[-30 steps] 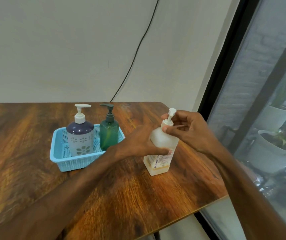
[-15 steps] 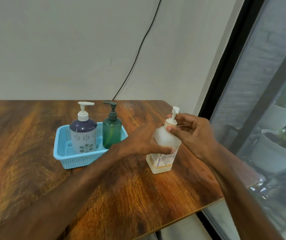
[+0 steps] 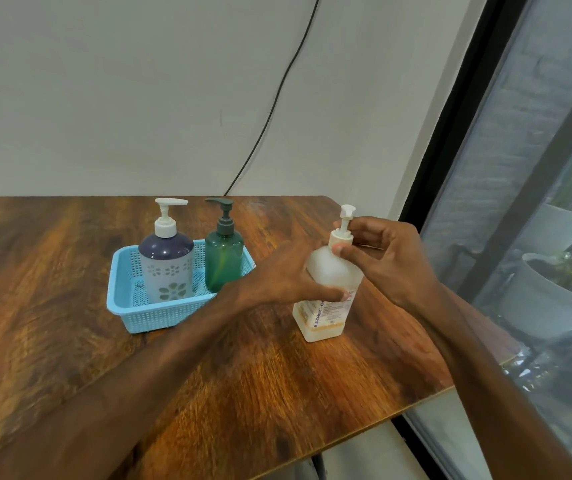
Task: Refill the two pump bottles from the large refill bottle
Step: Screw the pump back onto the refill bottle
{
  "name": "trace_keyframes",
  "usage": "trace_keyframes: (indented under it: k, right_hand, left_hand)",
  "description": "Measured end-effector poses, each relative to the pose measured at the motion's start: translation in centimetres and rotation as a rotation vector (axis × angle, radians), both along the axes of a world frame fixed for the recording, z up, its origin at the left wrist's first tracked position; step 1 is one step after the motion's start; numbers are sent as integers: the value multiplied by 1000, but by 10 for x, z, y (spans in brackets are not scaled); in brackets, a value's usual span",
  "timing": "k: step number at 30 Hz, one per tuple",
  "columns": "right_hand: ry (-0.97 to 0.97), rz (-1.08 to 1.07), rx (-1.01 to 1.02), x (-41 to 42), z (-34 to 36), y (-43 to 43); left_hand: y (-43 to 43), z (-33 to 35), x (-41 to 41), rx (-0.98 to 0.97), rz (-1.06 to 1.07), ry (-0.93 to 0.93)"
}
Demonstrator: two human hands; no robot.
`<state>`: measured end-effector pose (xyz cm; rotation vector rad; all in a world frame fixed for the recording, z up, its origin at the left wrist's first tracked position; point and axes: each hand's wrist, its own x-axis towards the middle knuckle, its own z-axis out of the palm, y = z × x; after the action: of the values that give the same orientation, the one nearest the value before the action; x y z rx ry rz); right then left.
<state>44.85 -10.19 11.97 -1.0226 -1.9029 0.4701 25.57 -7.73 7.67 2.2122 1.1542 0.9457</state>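
Gripping the large refill bottle [image 3: 326, 306] with both hands, I am holding it upright on the wooden table [image 3: 243, 393], close to the table's three o'clock edge. My left hand [image 3: 284, 278] is wrapping round its white body from nine o'clock, the thumb lying across the front just above the printed label [image 3: 326, 311]. My right hand [image 3: 388, 261] is working at the neck from three o'clock, its thumb and fingers pinching the pale collar [image 3: 340, 239] at the base of the pump, while the white pump head [image 3: 347, 211] is sticking up above my fingers.

At about nine o'clock from the bottle, near it but apart, a light blue basket [image 3: 146, 313] is sitting on the table and carrying two bottles upright, side by side. These are the dark blue pump bottle [image 3: 167, 268] with its pale flowered sleeve and, just at its three o'clock, the green pump bottle [image 3: 224, 261]. Both are wearing their pumps.

At twelve o'clock a black cable [image 3: 277, 98] is running up the pale wall [image 3: 104, 98]. At three o'clock, beyond the glass, grey plant pots [image 3: 554, 299] are standing.
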Motion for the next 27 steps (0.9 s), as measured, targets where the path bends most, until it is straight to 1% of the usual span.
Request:
trace_keyframes:
  k: [5, 11, 13, 17, 20, 22, 24, 27]
  right_hand:
    - [36, 54, -5, 2, 1, 3]
    - [-31, 148, -90, 9, 15, 10]
    - [-31, 162, -89, 10, 14, 9]
    - [77, 121, -62, 8, 5, 4]
    - [62, 48, -16, 6, -2, 3]
    - [52, 48, -61, 6, -7, 4]
    - [62, 90, -154, 7, -8, 5]
    - [-4, 142, -237, 9, 1, 4]
  left_hand:
    - [0, 1, 0, 4, -7, -7]
    - [-1, 1, -1, 21, -40, -58]
    - [0, 1, -1, 20, -51, -59]
    - [4, -1, -1, 26, -55, -48]
    - [3, 0, -1, 18, -49, -46]
    - [2, 0, -1, 25, -53, -48]
    - [1, 1, -1, 31, -55, -43]
    - [3, 0, -1, 26, -44, -24]
